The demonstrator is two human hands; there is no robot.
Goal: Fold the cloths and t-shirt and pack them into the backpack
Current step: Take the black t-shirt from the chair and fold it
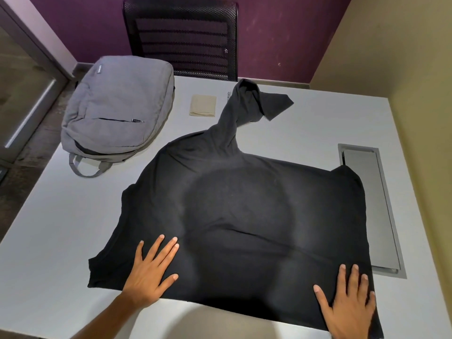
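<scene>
Pressing flat with fingers spread, the left hand and right hand rest on the black t-shirt spread mid-frame, gripping nothing. Grey backpack lies upper left, apparently partly unzipped; a folded beige cloth sits just right of it.

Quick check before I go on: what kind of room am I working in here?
Probably a small office booth or meeting cubicle: a white desk with a metal cable hatch, a black mesh office chair pushed in opposite, and close walls on both sides.

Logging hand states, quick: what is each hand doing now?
Left hand: open, flat on the black t-shirt.
Right hand: open, flat on the t-shirt.
</scene>
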